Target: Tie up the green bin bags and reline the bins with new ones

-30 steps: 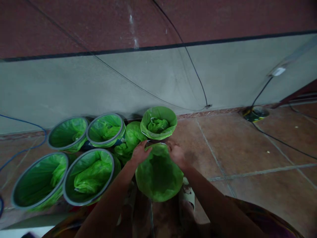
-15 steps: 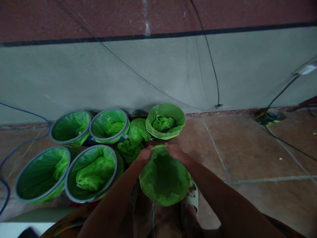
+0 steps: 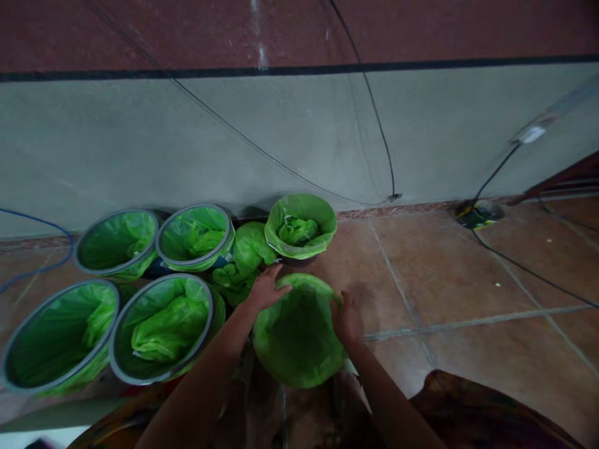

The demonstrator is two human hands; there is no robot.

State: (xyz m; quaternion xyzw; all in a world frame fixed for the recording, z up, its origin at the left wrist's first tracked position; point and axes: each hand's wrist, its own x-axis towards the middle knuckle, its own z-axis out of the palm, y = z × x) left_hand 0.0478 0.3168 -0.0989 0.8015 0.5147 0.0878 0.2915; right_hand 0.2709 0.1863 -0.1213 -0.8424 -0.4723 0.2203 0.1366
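A bin lined with a green bag [image 3: 299, 349] stands between my feet, its liner folded over the rim all round. My left hand [image 3: 266, 290] is at the rim's upper left, fingers stretched out and thumb apart, reaching over the edge. On the right side my right hand [image 3: 347, 319] closes on the edge of the bin liner [image 3: 322, 288], thumb inside and fingers outside. Just beyond stands another lined bin [image 3: 302, 251] with a bunched green bag in it. Loose green bags [image 3: 250, 249] lie to the left of that bin.
Several grey-rimmed bins, among them a near one [image 3: 213, 324] and a far one [image 3: 161, 246], stand lined with green bags at left. A dark cable [image 3: 374, 109] hangs on the wall; a blue cable [image 3: 60, 232] lies left. A small container [image 3: 486, 214] stands by the wall at right.
My hands have moved apart from the far edge of the liner. The left is now looser at the upper left; the right has slid round to the right side. The view has shifted slightly right.
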